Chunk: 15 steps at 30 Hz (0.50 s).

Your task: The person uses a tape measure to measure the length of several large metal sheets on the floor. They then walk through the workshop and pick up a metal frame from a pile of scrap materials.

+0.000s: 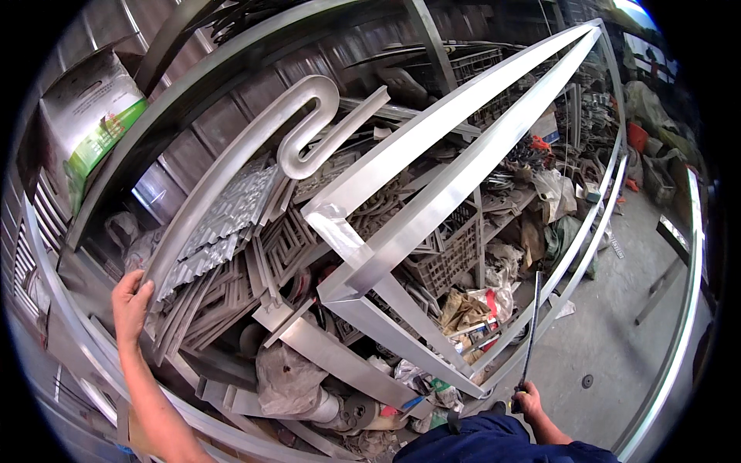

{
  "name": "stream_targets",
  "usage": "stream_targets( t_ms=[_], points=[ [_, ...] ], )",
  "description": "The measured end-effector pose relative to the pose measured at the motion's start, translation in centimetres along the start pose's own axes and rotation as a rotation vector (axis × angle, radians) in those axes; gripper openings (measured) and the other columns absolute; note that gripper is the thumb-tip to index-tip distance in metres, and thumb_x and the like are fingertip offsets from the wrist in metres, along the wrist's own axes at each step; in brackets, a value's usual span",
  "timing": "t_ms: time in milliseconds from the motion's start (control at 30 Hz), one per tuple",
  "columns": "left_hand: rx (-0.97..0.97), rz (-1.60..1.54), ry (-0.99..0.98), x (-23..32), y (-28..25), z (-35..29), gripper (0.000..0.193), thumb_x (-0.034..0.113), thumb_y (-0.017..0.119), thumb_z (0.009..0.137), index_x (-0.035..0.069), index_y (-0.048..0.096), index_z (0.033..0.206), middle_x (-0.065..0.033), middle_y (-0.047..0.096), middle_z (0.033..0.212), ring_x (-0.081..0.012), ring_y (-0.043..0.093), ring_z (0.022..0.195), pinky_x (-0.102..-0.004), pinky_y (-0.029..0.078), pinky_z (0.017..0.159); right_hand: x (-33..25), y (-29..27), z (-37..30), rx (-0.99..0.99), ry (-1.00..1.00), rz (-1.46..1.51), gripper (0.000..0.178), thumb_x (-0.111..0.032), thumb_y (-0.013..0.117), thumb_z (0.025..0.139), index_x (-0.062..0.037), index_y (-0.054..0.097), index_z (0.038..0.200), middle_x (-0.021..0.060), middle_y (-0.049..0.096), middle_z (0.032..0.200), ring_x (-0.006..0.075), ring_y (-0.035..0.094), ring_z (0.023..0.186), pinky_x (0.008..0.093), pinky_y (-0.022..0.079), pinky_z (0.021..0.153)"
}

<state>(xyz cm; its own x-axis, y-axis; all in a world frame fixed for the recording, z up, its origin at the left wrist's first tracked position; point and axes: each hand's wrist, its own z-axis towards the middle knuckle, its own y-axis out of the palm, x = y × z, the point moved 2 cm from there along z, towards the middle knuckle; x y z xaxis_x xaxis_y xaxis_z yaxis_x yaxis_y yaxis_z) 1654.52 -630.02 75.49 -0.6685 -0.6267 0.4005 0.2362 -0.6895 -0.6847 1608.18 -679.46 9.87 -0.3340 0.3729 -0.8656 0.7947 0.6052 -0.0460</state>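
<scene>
The left hand (pixel 131 306) grips a silver, S-bent metal strip (pixel 228 158); the right hand (pixel 529 403) grips a slim, dark rod (pixel 532 332) (its lower end unclear).

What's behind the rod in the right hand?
Behind the rod, two long metal bars cross, with grey floor showing beyond. Whatever lies directly behind the rod is covered, and the right hand hides part of its lower end.

Grey floor (pixel 610 324) is showing at right. Small dark round disc (pixel 587 381) is lying flat on it; crumpled bags (pixel 562 234) are crowding its left edge.
</scene>
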Motion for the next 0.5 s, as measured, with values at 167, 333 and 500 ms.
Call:
stream_targets(
  t_ms=[167,333,500],
  points=[
    [0.027,-0.089,-0.002,1.1,0.5,-0.4,0.02,0.005,0.061,0.084,-0.003,0.061,0.103,0.0017,0.061,0.087,-0.0049,0.054,0.078,-0.0199,0.042,0.071,-0.6,-0.2,-0.2,0.0,-0.001,0.013,0.034,-0.004,0.062,0.064,-0.0016,0.055,0.097,0.0081,0.056,0.078,0.02,0.057,0.066,0.034,0.049,0.057],
    [0.067,-0.209,-0.086,0.9,-0.5,-2.4,0.021,0.006,0.063,0.085,-0.001,0.062,0.105,0.0008,0.064,0.09,-0.0044,0.056,0.078,-0.0192,0.043,0.071,-1.4,0.1,-0.2,-0.032,-0.006,0.022,0.033,-0.003,0.061,0.063,-0.0018,0.055,0.096,0.0075,0.055,0.078,0.0193,0.057,0.067,0.0329,0.048,0.058],
    [0.246,-0.499,-0.096,1.7,-0.7,-5.1,0.02,0.007,0.064,0.088,0.001,0.061,0.106,-0.0016,0.066,0.093,-0.0066,0.059,0.079,-0.021,0.046,0.074,-2.6,0.7,-0.5,-0.054,-0.007,-0.004,0.032,-0.002,0.059,0.063,-0.002,0.055,0.095,0.0075,0.055,0.077,0.0192,0.056,0.066,0.0336,0.047,0.056]
  ],
)
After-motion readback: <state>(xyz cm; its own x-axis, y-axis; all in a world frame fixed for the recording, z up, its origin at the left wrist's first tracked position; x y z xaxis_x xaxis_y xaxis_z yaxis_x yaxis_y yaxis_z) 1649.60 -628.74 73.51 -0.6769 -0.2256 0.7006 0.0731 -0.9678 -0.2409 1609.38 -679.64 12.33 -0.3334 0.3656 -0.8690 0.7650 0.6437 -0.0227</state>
